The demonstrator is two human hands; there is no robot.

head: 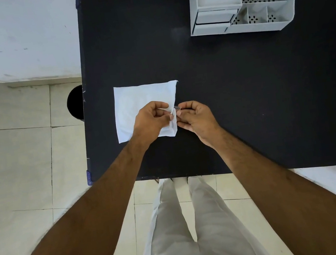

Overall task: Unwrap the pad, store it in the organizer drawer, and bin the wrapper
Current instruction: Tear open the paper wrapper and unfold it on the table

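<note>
Pinching wrapper [138,107] edge w/ both hands: left hand [150,119] grip closed to steady it, right hand [194,117] grip closed on tab to peel. Lies near tabletop [245,94] left edge; pad hidden inside.

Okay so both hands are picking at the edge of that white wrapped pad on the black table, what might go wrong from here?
1. Left hand and right hand pinch only the white wrapped pad at its right edge; the thin wrapper may tear unevenly.
2. The dark round bin sits mostly hidden under the black table, so a tossed wrapper might miss.
3. The grey plastic organizer drawers look shut.
</note>
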